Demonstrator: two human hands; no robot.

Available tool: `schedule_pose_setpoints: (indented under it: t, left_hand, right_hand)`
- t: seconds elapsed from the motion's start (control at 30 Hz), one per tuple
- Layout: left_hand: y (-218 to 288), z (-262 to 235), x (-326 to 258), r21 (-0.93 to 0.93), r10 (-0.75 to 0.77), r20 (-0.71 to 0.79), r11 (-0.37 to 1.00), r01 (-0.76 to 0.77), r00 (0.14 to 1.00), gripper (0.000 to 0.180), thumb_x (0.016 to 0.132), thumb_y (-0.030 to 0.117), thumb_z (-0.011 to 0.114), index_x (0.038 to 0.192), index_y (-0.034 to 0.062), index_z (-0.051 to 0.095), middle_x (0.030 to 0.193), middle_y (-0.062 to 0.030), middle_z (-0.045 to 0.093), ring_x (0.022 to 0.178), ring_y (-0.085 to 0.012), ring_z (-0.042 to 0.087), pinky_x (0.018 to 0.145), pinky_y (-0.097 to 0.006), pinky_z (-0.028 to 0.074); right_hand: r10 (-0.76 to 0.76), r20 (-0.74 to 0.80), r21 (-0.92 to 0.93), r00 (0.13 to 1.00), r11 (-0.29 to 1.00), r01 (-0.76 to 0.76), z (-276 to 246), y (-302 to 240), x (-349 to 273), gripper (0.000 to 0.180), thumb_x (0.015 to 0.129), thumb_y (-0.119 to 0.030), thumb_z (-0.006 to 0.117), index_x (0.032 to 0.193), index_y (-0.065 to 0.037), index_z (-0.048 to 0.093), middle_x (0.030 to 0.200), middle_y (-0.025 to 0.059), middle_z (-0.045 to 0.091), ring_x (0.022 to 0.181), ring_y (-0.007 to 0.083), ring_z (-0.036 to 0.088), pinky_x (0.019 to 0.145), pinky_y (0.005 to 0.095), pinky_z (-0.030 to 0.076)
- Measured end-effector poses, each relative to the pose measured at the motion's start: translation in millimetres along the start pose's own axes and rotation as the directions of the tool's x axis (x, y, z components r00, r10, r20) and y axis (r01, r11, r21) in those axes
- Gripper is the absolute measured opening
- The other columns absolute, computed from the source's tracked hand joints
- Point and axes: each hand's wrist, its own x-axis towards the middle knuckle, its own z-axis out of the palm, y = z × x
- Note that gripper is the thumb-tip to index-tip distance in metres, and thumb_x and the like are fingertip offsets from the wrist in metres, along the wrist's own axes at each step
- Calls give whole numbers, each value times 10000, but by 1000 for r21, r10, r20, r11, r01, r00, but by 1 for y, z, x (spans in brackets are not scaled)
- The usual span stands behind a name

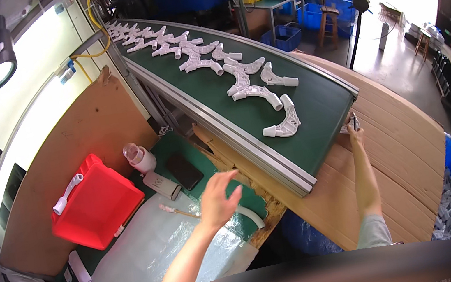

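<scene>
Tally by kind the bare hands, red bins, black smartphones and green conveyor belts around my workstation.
Left hand and right hand: 2
Red bin: 1
Black smartphone: 1
Green conveyor belt: 1
Total: 5

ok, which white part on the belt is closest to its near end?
The C-shaped one, lowest in the picture of those on the belt, gap facing upper left. The rest all lie farther up the belt.

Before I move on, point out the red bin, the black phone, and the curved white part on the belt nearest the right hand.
Red bin (101, 212): head view, on its broad red face.
Black phone (185, 171): head view, middle of its dark face.
Curved white part (292, 121): head view, on its bend.
</scene>
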Motion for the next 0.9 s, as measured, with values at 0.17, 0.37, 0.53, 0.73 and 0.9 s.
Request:
schedule_pose_setpoints:
  t: [0.17,0.37,0.53,0.73,0.9]
  left_hand:
    - [-16,85,92,146,106,52,983,-113,993,429,754,230,650,1129,55,537,1090,-91,545,1056,-268,492,869,-370,413]
    - [-25,136,139,349,-135,186,935,63,973,493,769,455,605,1099,90,574,1048,-57,547,1042,-226,474,867,-425,338]
    - [-21,127,135,191,-115,311,980,57,944,424,742,385,661,1002,55,600,994,-107,550,926,-261,525,805,-394,404]
    - [-20,80,98,-234,-165,254,946,226,953,349,713,143,712,1004,12,572,911,-97,569,777,-177,579,693,-280,470]
    - [4,20,50,-732,-302,107,621,281,947,383,762,-23,629,1124,31,518,934,-56,613,861,-116,587,772,-245,466]
  right_hand:
    - [129,-85,76,988,990,-122,35,-8,15,682,642,-402,736,1074,79,518,1056,267,580,1034,352,553,872,389,419]
    - [316,12,468,949,836,-284,44,38,57,318,688,-147,699,906,57,588,805,129,611,705,238,585,624,355,480]
    - [354,58,651,933,695,-304,5,52,59,200,721,-128,643,802,36,560,669,82,549,515,179,521,421,317,396]
    - [201,141,809,969,540,-230,-71,50,15,189,795,-120,575,677,-43,449,517,14,424,339,78,337,292,251,211]
    - [-149,215,913,965,382,-144,-118,-39,-79,199,809,-123,577,674,-98,433,494,-28,387,326,48,281,290,218,186]
